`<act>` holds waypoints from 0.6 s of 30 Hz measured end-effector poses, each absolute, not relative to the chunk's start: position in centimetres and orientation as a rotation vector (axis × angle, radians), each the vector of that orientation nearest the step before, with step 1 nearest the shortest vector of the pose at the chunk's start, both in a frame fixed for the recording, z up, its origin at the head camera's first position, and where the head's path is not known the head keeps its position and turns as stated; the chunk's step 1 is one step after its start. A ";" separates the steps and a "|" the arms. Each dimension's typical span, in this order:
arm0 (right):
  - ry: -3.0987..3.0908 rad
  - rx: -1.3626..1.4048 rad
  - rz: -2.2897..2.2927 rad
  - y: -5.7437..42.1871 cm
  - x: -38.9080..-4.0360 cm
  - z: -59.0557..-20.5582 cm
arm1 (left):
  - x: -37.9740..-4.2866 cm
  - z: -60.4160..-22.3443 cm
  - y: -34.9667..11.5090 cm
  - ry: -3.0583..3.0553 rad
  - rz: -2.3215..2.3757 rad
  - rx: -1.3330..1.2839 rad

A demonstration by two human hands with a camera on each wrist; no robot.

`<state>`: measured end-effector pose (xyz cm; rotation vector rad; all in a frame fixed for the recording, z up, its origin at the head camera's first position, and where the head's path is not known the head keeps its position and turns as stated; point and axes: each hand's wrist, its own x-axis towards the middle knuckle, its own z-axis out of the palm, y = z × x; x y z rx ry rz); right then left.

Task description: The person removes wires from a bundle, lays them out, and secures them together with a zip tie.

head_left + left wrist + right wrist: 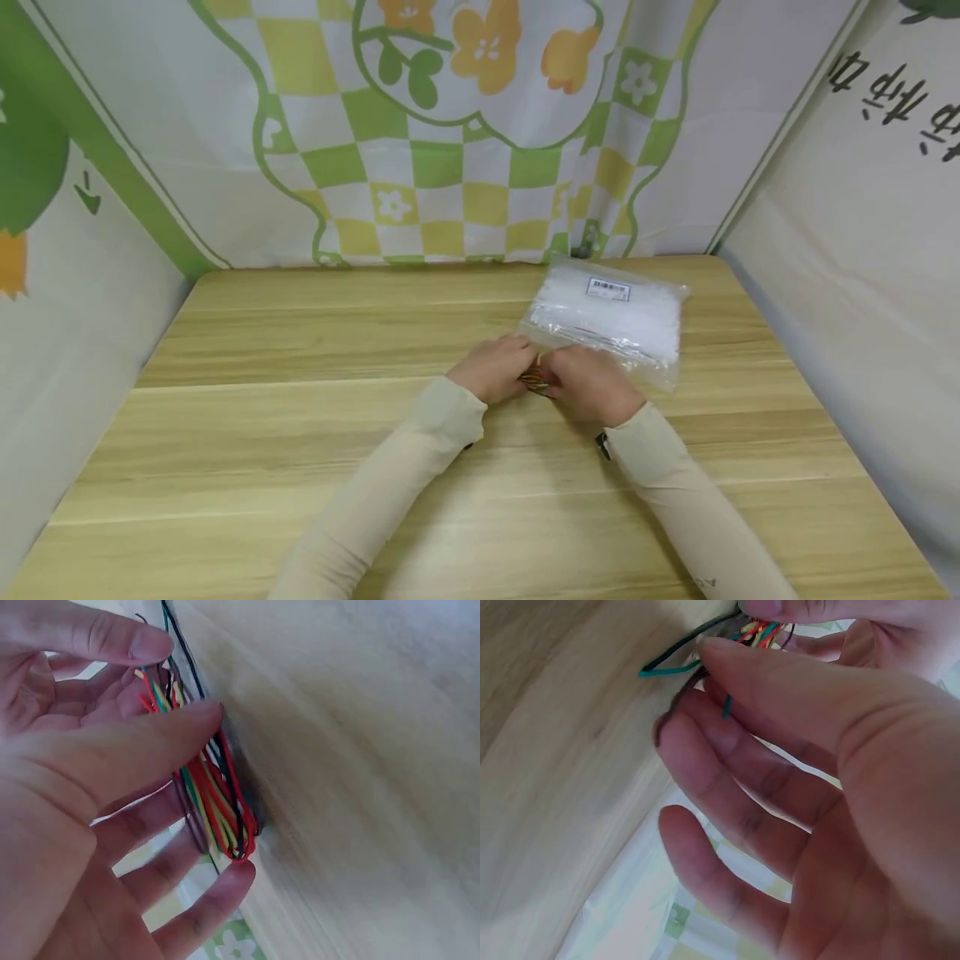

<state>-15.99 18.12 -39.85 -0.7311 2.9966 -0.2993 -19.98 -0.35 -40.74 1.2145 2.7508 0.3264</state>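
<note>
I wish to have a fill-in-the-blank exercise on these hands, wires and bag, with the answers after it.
The left hand lays its ____ across the coloured wires.
On the table, the plastic bag lies nearer the ____ edge than the left.
The bag's label has a ____ border.
The checks on the cloth behind the table are white, yellow and ____.

Missing words: thumb; right; blue; green

Plastic bag (609, 312) bars way beyond right grip (591, 382); tabletop (300, 433) passable leftward.
</note>
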 end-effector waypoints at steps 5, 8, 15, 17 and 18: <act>3.019 -0.751 -0.319 17.7 -16.2 -40.0 | -19.8 -40.9 -1.0 2.801 0.325 1.196; 3.028 -0.759 -0.342 17.4 -16.3 -39.9 | -19.6 -40.8 -1.4 2.820 0.296 1.199; 3.043 -0.758 -0.369 16.7 -16.6 -39.6 | -18.9 -40.0 -2.4 2.830 0.281 1.213; 3.040 -0.761 -0.359 16.5 -16.8 -39.4 | -18.8 -39.7 -2.7 2.814 0.293 1.193; 3.035 -0.770 -0.359 16.4 -16.9 -39.2 | -18.8 -39.6 -2.8 2.803 0.293 1.183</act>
